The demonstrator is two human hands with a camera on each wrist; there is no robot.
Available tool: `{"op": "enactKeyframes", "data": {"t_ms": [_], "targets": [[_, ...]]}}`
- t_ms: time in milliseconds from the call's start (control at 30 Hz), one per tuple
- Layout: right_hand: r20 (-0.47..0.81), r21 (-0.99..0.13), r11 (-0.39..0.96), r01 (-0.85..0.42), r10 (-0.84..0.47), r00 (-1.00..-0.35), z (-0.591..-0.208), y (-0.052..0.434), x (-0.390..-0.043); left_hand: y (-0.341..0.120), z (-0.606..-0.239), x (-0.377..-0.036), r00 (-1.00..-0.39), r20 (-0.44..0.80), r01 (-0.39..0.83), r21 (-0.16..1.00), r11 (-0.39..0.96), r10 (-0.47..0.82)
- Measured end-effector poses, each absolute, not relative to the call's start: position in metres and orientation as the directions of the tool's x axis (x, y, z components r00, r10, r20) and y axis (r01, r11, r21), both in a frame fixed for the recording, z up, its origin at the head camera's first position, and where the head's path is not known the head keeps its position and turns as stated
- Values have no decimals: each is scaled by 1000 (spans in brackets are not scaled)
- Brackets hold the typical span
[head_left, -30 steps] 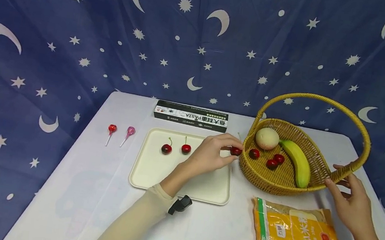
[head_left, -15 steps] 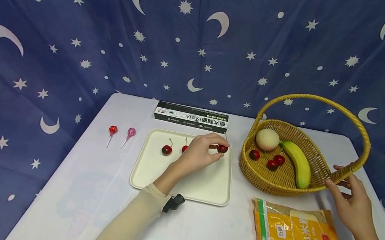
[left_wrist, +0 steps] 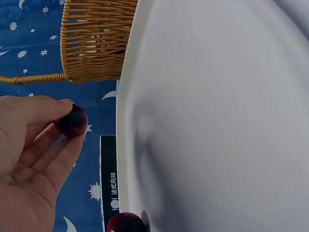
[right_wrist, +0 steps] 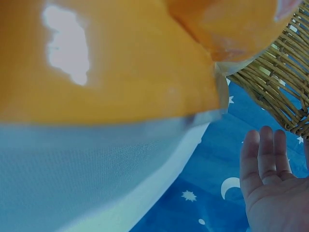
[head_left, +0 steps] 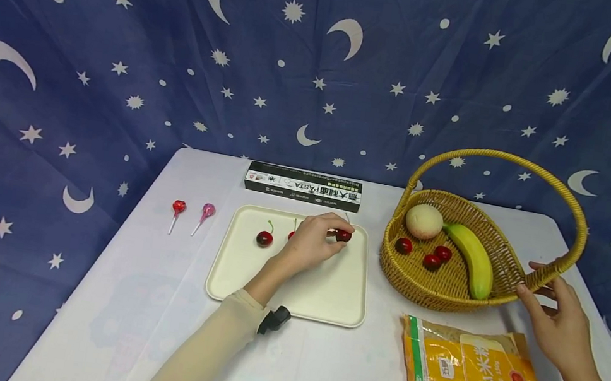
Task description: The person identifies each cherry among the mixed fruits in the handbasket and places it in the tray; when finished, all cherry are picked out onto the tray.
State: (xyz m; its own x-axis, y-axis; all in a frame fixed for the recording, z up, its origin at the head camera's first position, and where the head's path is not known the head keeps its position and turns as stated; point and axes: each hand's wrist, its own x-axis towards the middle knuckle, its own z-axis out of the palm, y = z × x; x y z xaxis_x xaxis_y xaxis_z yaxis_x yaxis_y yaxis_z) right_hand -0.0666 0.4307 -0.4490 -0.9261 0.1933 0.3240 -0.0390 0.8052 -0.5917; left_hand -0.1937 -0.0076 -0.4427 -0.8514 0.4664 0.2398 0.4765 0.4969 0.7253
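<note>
My left hand (head_left: 309, 242) pinches a dark red cherry (head_left: 342, 236) between thumb and fingers, over the cream tray (head_left: 290, 311). In the left wrist view the held cherry (left_wrist: 72, 122) shows at the fingertips. Two more cherries lie on the tray: one in full sight (head_left: 264, 238), the other mostly behind my left hand. My right hand (head_left: 561, 317) is at the right end of the wicker basket (head_left: 414, 285), its thumb at the rim beside the handle base. In the right wrist view its fingers (right_wrist: 266, 154) are straight, tips close to the wicker.
In the basket lie a peach (head_left: 424, 221), a banana (head_left: 471, 258) and three cherries (head_left: 431, 261). A pasta box (head_left: 303, 186) is behind the tray; two lollipops (head_left: 179, 206) lie left. An orange food bag (head_left: 473, 379) lies before the basket. A starry blue cloth (head_left: 272, 85) hangs behind.
My left hand has moved left with the cherry, from beside the basket's rim to over the tray. My right hand and the basket have stayed in place.
</note>
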Motion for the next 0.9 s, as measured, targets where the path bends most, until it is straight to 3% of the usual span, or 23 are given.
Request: {"op": "enactKeyframes", "data": {"t_ms": [900], "targets": [[326,-599,799,-50,186,-927,-448,430,-68,3,-452,-195,-839,32,470,547,693,544]]}}
